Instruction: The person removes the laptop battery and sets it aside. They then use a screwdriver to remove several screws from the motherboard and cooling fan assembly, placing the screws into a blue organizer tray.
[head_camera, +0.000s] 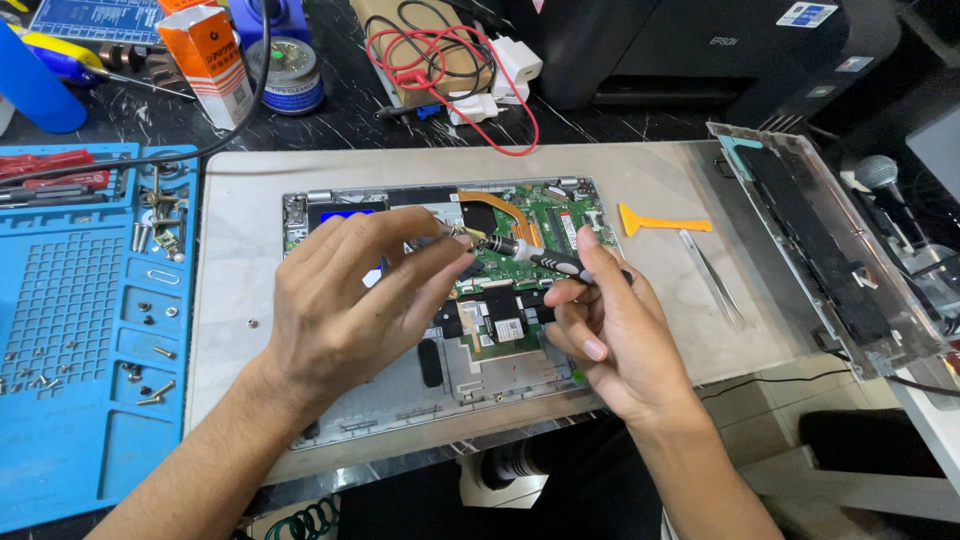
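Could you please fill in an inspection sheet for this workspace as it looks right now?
Surface: pale grey work mat on a dark marbled bench.
Job's things: opened silver laptop, green board exposed; black precision screwdriver.
Clutter: blue silicone screw tray, orange plastic pry tool, steel tweezers, detached laptop cover.
Hands: left hand pinches at the screwdriver tip; right hand holds its handle.
Cables: red and black leads.
Surroundings: black printer.

Opened laptop (440, 300) under both hands — right hand (610, 340) around a screwdriver (535, 258), left hand (350, 300) pinching its tip.
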